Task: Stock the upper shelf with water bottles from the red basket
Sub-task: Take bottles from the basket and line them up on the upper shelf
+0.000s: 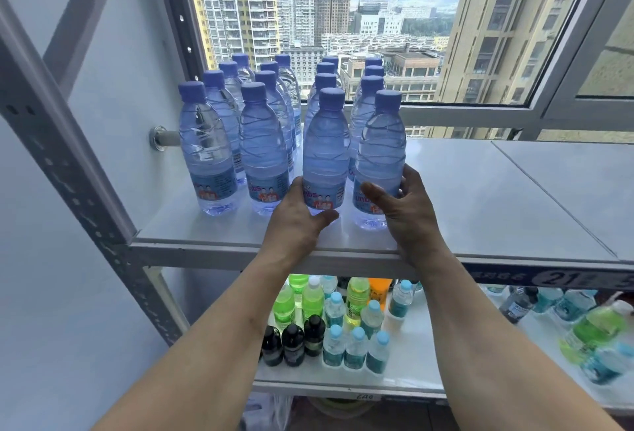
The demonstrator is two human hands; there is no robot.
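Observation:
Several clear water bottles with blue caps stand in rows on the left half of the white upper shelf (480,211). My left hand (295,221) wraps the base of one front-row bottle (326,152). My right hand (404,211) grips the bottom of the front bottle beside it (380,156), at the right end of the rows. Both bottles stand upright on the shelf near its front edge. The red basket is out of view.
The lower shelf (411,362) holds green, orange, dark and small teal-labelled bottles. A grey perforated upright (68,169) frames the left side. A window (377,18) stands behind the rows. The right part of the upper shelf is bare.

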